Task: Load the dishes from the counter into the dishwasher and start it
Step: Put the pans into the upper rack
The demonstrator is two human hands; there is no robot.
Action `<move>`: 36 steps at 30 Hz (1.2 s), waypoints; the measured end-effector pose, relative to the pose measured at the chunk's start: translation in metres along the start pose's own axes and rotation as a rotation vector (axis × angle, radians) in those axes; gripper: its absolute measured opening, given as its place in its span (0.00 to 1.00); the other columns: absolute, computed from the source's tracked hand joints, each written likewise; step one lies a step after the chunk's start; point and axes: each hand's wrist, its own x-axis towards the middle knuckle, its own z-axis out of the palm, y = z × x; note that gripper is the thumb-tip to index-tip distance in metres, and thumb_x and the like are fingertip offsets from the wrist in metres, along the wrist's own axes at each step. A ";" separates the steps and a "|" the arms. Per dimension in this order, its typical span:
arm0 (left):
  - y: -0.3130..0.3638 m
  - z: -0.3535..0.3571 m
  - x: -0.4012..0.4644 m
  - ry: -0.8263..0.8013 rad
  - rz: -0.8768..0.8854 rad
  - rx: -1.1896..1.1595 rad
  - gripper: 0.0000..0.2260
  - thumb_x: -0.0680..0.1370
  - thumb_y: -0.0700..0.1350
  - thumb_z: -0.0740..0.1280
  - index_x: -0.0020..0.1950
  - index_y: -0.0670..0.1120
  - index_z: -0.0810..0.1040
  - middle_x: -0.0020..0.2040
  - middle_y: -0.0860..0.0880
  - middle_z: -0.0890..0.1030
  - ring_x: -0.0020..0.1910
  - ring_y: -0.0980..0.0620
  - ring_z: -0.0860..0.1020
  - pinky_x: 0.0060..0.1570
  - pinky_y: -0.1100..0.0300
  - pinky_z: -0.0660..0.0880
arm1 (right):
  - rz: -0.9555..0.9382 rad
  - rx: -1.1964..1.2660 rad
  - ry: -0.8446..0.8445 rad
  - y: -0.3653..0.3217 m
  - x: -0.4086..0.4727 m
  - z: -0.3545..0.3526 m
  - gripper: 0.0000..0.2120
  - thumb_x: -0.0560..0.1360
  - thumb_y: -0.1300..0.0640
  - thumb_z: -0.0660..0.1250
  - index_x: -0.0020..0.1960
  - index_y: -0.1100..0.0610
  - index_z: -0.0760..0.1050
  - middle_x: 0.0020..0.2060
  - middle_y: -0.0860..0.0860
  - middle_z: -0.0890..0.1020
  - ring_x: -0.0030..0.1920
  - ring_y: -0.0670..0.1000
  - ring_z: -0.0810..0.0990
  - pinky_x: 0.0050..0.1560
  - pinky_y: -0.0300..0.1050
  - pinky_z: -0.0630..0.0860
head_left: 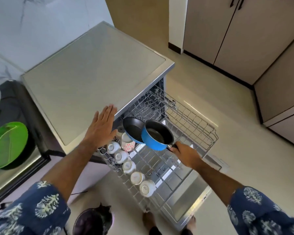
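Right hand (185, 154) hides the saucepan (157, 135) handle; green plate (6, 145) is cut off at left edge.

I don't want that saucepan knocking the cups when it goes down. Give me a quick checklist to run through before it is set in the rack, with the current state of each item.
1. Grip on the handle: right hand grips the blue saucepan by its handle. Ok.
2. Free space in the upper rack: bare wires to the right of the saucepan. Ok.
3. Clearance from the blue frying pan: the two overlap in view; touching or not, cannot tell.
4. White cups: upside down in a row along the rack's left side, clear of the saucepan. Ok.
5. Saucepan orientation: opening faces up, not turned over for washing. Not ok.
6. Left hand: open, over the dishwasher's top edge, outside the rack. Ok.
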 end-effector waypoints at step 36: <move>-0.022 0.024 0.024 0.131 0.092 0.092 0.48 0.74 0.56 0.69 0.82 0.42 0.43 0.83 0.44 0.44 0.82 0.46 0.44 0.79 0.42 0.53 | -0.023 -0.084 0.180 -0.017 0.208 0.025 0.34 0.75 0.57 0.70 0.76 0.57 0.59 0.73 0.59 0.65 0.72 0.60 0.64 0.74 0.59 0.64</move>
